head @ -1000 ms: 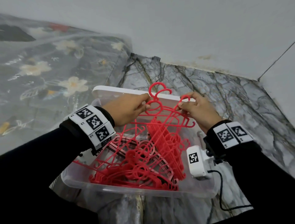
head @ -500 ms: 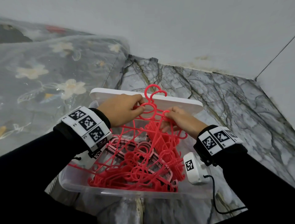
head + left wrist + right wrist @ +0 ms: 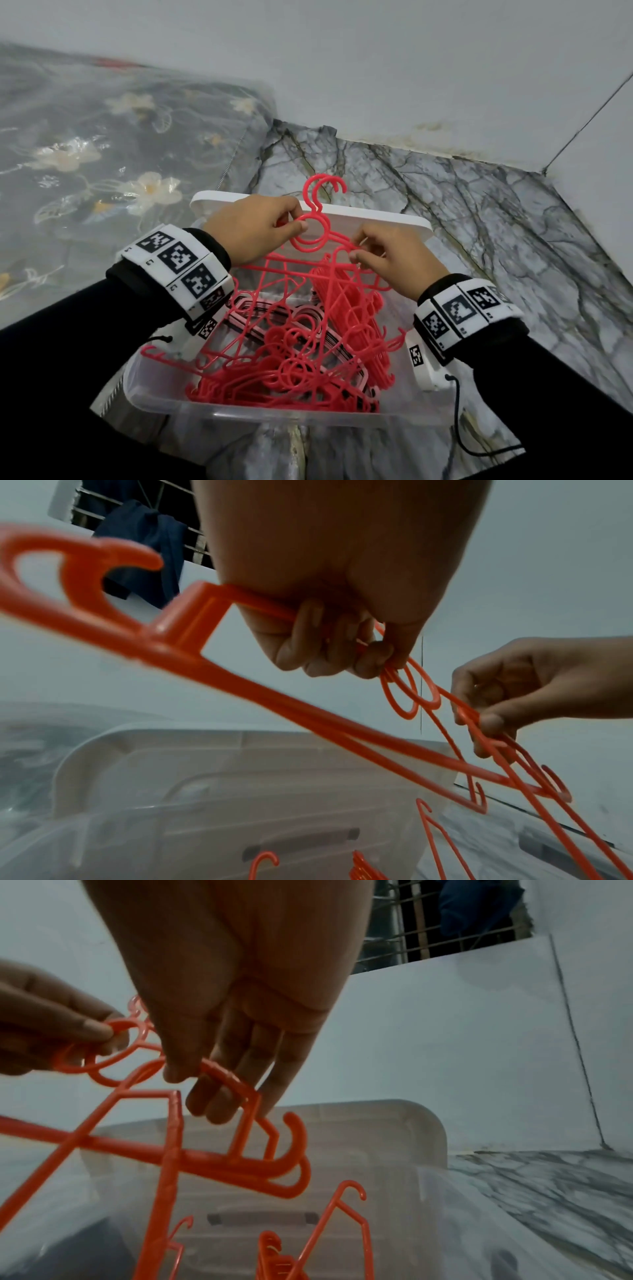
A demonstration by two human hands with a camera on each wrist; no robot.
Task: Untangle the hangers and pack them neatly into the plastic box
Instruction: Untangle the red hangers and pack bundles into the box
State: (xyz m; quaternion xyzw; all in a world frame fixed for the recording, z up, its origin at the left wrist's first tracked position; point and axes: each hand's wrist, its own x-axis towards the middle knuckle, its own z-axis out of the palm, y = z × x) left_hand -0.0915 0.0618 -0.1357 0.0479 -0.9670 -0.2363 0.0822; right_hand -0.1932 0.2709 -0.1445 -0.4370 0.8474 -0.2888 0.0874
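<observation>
Just above the middle of the head view, the left hand (image 3: pixel 255 228) has a closed grip on the ring below the hook of a red hanger (image 3: pixel 313 219); thumb and fingers (image 3: pixel 310 642) curl round the plastic, and the hook stands up above the white lid (image 3: pixel 394 219) behind. To its right the right hand (image 3: pixel 390 257) pinches the shoulder bar of a hanger between thumb and fingertips (image 3: pixel 219 1096), the fingers bent, the grip narrow. The held hangers hang interlocked over the clear plastic box (image 3: pixel 274 413), which fills the lower middle of the frame and holds a tangled pile of red hangers (image 3: pixel 291 370). The box sits on a marbled floor (image 3: pixel 479 212)
</observation>
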